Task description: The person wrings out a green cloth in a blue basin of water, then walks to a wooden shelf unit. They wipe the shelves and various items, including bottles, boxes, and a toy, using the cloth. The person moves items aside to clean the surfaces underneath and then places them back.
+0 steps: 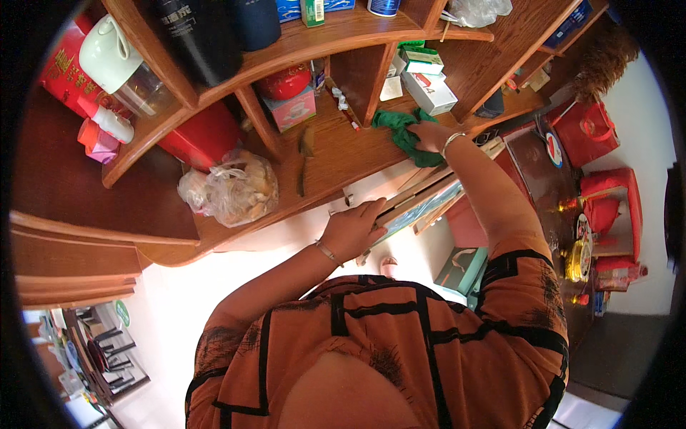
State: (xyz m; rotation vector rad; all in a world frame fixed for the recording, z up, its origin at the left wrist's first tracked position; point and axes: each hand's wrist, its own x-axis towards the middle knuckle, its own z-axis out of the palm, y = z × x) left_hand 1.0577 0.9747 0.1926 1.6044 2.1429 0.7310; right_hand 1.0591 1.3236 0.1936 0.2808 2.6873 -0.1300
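Note:
My right hand [430,136] presses on a crumpled green cloth [405,134], which lies on the wooden shelf [343,155] of a cabinet. Just behind the cloth are white cardboard boxes [430,92], one marked with red. My left hand [352,229] grips the edge of a wooden-framed panel or drawer [407,199] below the shelf's front edge. To the left, a knotted clear plastic bag [244,187] with tan contents sits on the shelf. Between the bag and the cloth stands a pink box [291,109] under a red round object [285,81].
A red box [206,134] stands behind the bag. Upper left are a pale green lidded bottle [110,56] and dark cylinders [201,45]. Upright wooden dividers [381,86] split the shelf. At right, a dark table [557,198] holds a red bag [587,134] and other items.

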